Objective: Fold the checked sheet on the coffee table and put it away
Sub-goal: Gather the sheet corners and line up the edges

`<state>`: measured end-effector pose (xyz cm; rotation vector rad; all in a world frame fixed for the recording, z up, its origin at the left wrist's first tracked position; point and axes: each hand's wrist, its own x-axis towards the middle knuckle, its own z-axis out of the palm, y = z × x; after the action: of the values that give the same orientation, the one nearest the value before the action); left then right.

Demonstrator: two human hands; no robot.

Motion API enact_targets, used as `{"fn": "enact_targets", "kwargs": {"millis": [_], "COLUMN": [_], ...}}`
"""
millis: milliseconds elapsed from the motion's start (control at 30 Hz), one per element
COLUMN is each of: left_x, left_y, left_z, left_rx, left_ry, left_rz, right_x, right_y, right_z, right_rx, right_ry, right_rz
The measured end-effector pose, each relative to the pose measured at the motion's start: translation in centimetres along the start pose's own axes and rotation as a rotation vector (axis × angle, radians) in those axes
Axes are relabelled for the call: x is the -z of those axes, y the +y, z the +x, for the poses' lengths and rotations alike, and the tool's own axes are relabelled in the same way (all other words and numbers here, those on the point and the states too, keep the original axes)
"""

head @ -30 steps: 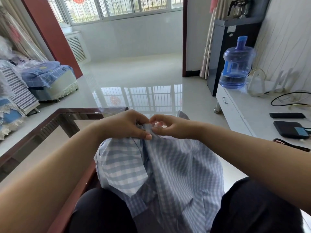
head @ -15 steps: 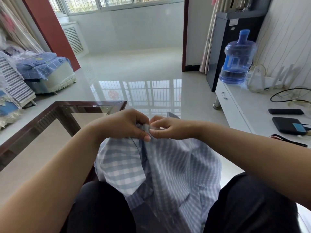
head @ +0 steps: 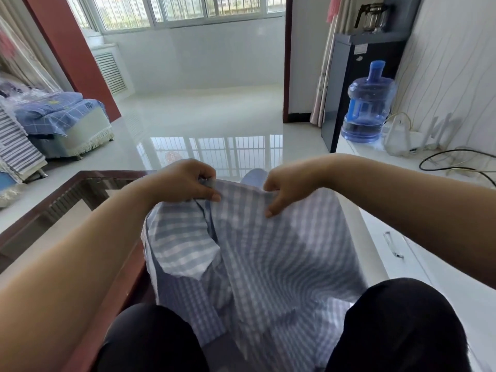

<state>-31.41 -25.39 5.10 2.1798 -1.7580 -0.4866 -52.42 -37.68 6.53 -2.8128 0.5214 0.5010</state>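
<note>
The blue-and-white checked sheet [head: 268,253] hangs bunched in front of me, draping down between my knees. My left hand [head: 185,182] pinches its top edge on the left side. My right hand [head: 287,187] pinches the same top edge a short way to the right, so a stretch of the edge is pulled taut between them. The glass-topped coffee table [head: 80,194] with its dark red wooden frame lies to my left, partly hidden behind my left forearm. The sheet's lower part is out of sight below my legs.
A low white cabinet [head: 418,253] runs along the right, with a blue water jug [head: 367,106], cables and a black dispenser [head: 357,76] behind. A fringed stool with blue bedding [head: 67,122] stands far left. Glossy white floor stretches ahead.
My hands, which were pinching the sheet's edge close together, have drawn apart, my right hand sliding to the right along the edge. The view has tilted slightly.
</note>
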Motion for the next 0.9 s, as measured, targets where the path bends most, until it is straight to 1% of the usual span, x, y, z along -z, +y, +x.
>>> {"fn": "enact_targets", "kwargs": {"millis": [67, 133, 167, 233, 333, 433, 533, 567, 600, 633, 700, 733, 767, 800, 833, 867, 900], "left_x": [0.3, 0.7, 1.0, 1.5, 1.9, 1.8, 1.6, 1.5, 1.6, 1.6, 1.9, 1.9, 1.9, 1.8, 1.7, 1.5, 1.5], "left_y": [0.4, 0.2, 0.0, -0.4, -0.6, -0.6, -1.0, -1.2, -1.4, -1.5, -1.7, -1.8, -1.8, -1.7, -1.6, -1.4, -1.4], "left_z": [0.8, 1.6, 1.9, 2.5, 2.9, 3.2, 3.6, 3.8, 3.9, 4.1, 4.3, 4.4, 4.5, 4.6, 4.7, 4.9, 5.0], "left_rx": [-0.013, -0.010, -0.005, 0.008, 0.056, 0.053, 0.040, 0.045, 0.053, 0.062, 0.080, 0.086, 0.091, 0.097, 0.103, 0.112, 0.122], "left_ry": [0.069, 0.158, 0.211, 0.314, 0.451, 0.555, 0.661, 0.699, 0.727, 0.746, 0.749, 0.742, 0.735, 0.734, 0.736, 0.737, 0.737], "left_rz": [0.018, 0.023, 0.023, 0.030, 0.036, 0.037, 0.044, 0.050, 0.052, 0.046, 0.025, 0.025, 0.030, 0.033, 0.029, 0.019, 0.007], "right_x": [-0.6, -0.8, -0.8, -0.4, -0.2, -0.3, -0.5, -0.7, -1.0, -1.3, -1.9, -2.1, -2.2, -1.9, -1.7, -1.6, -1.5], "right_y": [0.1, 0.2, 0.3, 0.8, 1.7, 2.4, 2.6, 2.8, 3.2, 3.8, 4.9, 5.2, 5.3, 5.2, 4.9, 4.9, 5.3], "right_z": [0.3, 0.1, -0.3, -1.1, -2.0, -3.2, -3.8, -4.0, -4.0, -4.1, -4.1, -4.1, -4.2, -4.4, -4.6, -4.6, -4.5], "right_rx": [0.006, 0.026, 0.023, 0.002, -0.097, -0.179, -0.197, -0.228, -0.257, -0.281, -0.279, -0.277, -0.263, -0.261, -0.278, -0.338, -0.392], "right_ry": [0.055, 0.153, 0.173, 0.164, 0.148, 0.177, 0.227, 0.270, 0.351, 0.481, 0.799, 0.894, 0.936, 0.880, 0.772, 0.624, 0.508], "right_rz": [-0.025, 0.048, 0.088, 0.096, -0.003, 0.052, -0.010, -0.055, -0.111, -0.192, -0.419, -0.499, -0.533, -0.485, -0.388, -0.321, -0.313]}}
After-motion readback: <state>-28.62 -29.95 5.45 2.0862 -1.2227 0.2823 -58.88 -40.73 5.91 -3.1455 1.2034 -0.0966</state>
